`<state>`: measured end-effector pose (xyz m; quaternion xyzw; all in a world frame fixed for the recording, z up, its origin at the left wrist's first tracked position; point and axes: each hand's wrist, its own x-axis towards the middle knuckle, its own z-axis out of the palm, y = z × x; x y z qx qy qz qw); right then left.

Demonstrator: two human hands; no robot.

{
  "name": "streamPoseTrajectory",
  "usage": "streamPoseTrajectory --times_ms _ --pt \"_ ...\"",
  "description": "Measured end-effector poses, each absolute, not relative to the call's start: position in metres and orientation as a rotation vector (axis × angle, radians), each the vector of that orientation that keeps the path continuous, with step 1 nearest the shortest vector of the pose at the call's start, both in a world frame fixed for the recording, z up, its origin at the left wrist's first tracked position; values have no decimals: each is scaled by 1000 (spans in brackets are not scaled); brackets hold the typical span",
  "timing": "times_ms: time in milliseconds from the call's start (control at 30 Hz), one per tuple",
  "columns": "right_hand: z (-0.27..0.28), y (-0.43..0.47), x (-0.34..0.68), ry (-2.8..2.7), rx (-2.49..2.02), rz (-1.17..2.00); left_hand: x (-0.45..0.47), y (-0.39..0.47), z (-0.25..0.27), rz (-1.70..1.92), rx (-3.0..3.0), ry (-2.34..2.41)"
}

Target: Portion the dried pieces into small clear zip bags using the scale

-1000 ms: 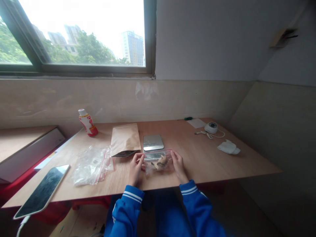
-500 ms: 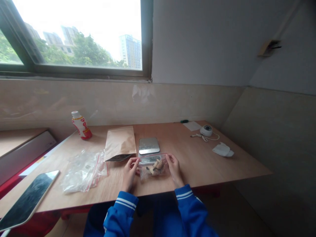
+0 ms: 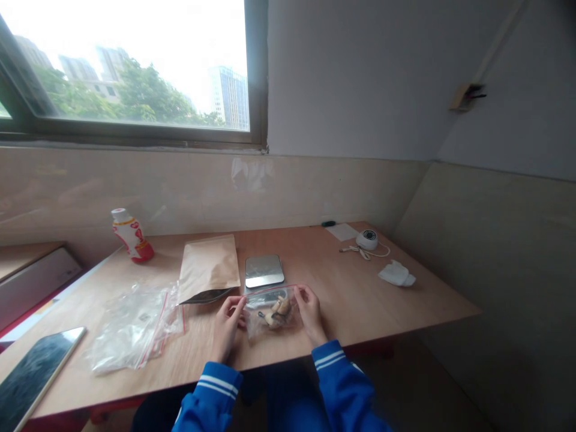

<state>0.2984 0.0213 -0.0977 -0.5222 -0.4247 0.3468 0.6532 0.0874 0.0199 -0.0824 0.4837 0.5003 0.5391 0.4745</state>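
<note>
Between my hands is a clear zip bag (image 3: 257, 324) with a red strip along its top edge. Inside lie several pale brown pieces with dark ends (image 3: 278, 312) that look like dried mushrooms. My left hand (image 3: 227, 324) pinches the bag's top left corner, and my right hand (image 3: 309, 312) pinches the top right one. Just beyond the bag sits a flat silver kitchen scale (image 3: 264, 271). A brown paper pouch (image 3: 210, 267) lies left of the scale, its dark mouth partly open toward me.
A pile of clear zip bags (image 3: 130, 330) lies to the left, near a phone (image 3: 38, 375). Behind them stands a red and white bottle (image 3: 134, 237). On the right are a white round device with a cable (image 3: 366, 240), a crumpled tissue (image 3: 396, 273) and a paper sheet (image 3: 342, 231).
The view has shifted a little, so everything sits lower and further left. Both hands keep their hold on the zip bag's top corners; the pieces inside look slightly rearranged.
</note>
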Motion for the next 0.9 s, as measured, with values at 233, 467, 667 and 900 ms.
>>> streamPoseTrajectory --times_ms 233,467,667,900 --pt "-93 20 298 -986 -1162 769 88 19 -80 1339 1179 1212" --pt "-94 20 300 -1012 -1165 756 88 20 -81 1355 1208 1225" --pt "-92 20 297 -1014 -1165 751 85 22 -85 1347 1244 1234" --pt "-93 21 295 -990 -1182 831 84 22 -85 1358 1276 1252"
